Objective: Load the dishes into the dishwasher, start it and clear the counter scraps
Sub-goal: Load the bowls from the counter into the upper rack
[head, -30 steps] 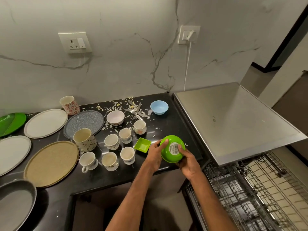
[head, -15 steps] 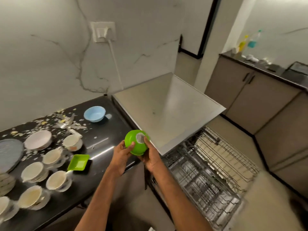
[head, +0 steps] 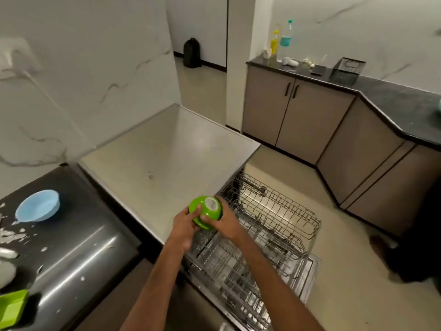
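Both hands hold a small green bowl (head: 205, 211) upside down, its base with a white sticker facing up. My left hand (head: 185, 225) grips its left side and my right hand (head: 225, 220) its right side. The bowl hangs at the front corner of the steel dishwasher top (head: 167, 158), just above the pulled-out upper wire rack (head: 274, 211). The lower rack (head: 238, 271) sits on the open door beneath. On the black counter (head: 78, 247) at left lie a light blue bowl (head: 38, 209), a green square dish (head: 12, 309) and white food scraps (head: 9, 237).
Beige cabinets (head: 298, 115) with a black countertop run along the right, bearing bottles (head: 281, 41) and a black wire basket (head: 347, 70). A dark backpack (head: 192, 52) stands in the far doorway. A wall socket with a cord (head: 14, 58) is at upper left.
The view has swung right, away from the cups and plates. Both hands have carried the green bowl from over the counter to the dishwasher's front corner, above the upper rack.
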The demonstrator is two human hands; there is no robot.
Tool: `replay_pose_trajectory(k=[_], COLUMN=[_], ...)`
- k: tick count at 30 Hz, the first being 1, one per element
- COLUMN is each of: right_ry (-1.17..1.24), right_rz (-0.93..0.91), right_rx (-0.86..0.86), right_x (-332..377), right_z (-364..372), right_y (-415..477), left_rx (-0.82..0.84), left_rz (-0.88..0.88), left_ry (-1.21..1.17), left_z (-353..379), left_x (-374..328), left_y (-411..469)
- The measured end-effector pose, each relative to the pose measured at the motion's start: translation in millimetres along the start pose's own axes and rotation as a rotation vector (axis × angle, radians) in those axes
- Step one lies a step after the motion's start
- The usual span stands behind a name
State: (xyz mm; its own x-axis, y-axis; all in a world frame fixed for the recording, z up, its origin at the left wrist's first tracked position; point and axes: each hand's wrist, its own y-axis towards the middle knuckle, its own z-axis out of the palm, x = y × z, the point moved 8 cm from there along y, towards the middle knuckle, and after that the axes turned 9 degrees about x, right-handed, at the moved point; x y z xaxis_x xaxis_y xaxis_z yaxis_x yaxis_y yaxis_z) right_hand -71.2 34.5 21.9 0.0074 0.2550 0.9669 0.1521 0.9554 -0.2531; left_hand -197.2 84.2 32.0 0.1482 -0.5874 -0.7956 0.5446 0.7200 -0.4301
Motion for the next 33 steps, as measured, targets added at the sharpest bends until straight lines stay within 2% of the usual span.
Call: replay_pose_trajectory(k=[6, 9, 12, 14, 16, 20, 26, 29, 33], right_ry=[-0.115, -0.134, -0.12, -0.119, -0.116, -0.098, -0.085, -0.094, -0.082], right_rz=[-0.016, -0.022, -0.01, 0.036, 0.102, 0.25, 0.425, 0.512, 0.627], right_rx=[-0.157, -0.328, -0.462, -0.546, -0.626, -0.749, -0.841, -0.876, -0.937], right_x=[-24.2, -36.7, -54.8, -72.3, -90.9, -127.4, -175.2, -201.2, -241.7], right_z=[-74.8, -109.7, -136.8, -153.3, -167.0, -189.2, -217.3, -234.2, -259.0], right_y=[-16.9, -24.5, -30.3, -35.1, -40.2, -34.6, -10.8, 2.7, 17.1], left_rx=[0.105, 0.19, 0.301, 0.392, 0.424, 0.511, 0.643, 0.66, 0.69], left_rz=[-0.103, -0.143, -0.174, -0.127, 0.011, 0.258, 0.442, 0.569, 0.72], left_ry=[0.08, 0.278, 0.712, 1.182, 1.645, 2.061, 2.434, 2.469, 2.357], left_z=[69.0, 100.1, 121.2, 133.4, 147.3, 191.3, 213.0, 212.4, 208.6], left_x=[30.8, 37.1, 40.5, 35.9, 25.9, 7.8, 17.7, 23.1, 27.5], left_y=[36.2, 58.7, 93.0, 125.5, 155.4, 205.1, 288.0, 325.2, 339.2])
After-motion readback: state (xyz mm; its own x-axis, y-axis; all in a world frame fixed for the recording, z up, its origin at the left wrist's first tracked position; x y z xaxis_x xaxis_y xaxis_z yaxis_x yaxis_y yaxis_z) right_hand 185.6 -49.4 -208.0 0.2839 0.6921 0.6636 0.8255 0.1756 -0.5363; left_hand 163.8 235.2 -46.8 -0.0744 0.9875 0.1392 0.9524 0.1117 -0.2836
